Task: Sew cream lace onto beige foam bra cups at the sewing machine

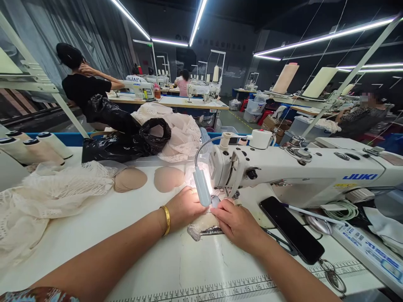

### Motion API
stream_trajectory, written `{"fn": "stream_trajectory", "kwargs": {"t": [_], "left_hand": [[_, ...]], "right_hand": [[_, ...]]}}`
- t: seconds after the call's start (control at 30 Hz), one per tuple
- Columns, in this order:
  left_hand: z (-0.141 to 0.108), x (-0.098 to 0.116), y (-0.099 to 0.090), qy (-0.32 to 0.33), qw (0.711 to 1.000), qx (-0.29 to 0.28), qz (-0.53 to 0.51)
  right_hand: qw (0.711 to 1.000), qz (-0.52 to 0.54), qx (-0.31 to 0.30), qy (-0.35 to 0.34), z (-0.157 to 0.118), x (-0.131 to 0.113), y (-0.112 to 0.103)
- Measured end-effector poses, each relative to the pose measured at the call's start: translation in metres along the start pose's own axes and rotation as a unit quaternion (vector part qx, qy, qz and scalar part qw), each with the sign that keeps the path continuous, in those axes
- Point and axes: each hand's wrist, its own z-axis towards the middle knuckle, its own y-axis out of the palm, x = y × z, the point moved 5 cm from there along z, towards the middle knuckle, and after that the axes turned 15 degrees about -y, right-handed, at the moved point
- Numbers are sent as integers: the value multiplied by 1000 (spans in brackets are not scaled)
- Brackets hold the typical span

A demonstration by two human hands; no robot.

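Note:
Under the needle area of a white sewing machine [302,167], both hands meet over a small piece of pale fabric [201,224]. My left hand [184,207], with a gold bangle at its wrist, presses on the fabric from the left; its fingertips are partly hidden behind the grey lamp head [202,186]. On the right, my right hand [234,218] has thumb and forefinger pinched together at the fabric's edge, close to the presser foot. The lamp lights this spot brightly. Beige oval pads [130,179] and another beige piece [168,179] lie left of the machine.
White lace fabric [66,184] spreads over the left of the table. A black plastic bag [110,149] and more lace [179,130] lie at the back. On the right rest a black phone [292,230], keys [332,274] and a long box [371,247]. Other people sit farther off.

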Motion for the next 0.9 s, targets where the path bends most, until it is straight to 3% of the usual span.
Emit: {"fn": "stream_trajectory", "kwargs": {"t": [0.13,0.47,0.63,0.7,0.77,0.8,0.83,0.87,0.9], "left_hand": [[3,-1,0,-3,1000,-11,-6],[6,-9,3,-93,994,-63,-12],[3,-15,-2,-136,988,-66,-8],[-11,-10,-12,-148,987,-53,-14],[-33,2,-19,-174,980,-42,-85],[-47,9,-20,-202,961,-41,-186],[-61,16,-16,-235,923,-55,-299],[-75,24,-6,-273,863,-104,-412],[-87,31,2,-298,832,-127,-450]], "right_hand": [[1000,7,0,6,2,0,0],[1000,10,25,9,5,0,3],[989,121,87,22,6,-9,2],[954,263,110,91,9,-12,8],[873,433,145,170,14,-18,19],[827,500,165,198,17,-21,25],[788,545,188,216,21,-25,31],[760,570,214,228,25,-29,35],[742,579,239,237,27,-33,40]]}}
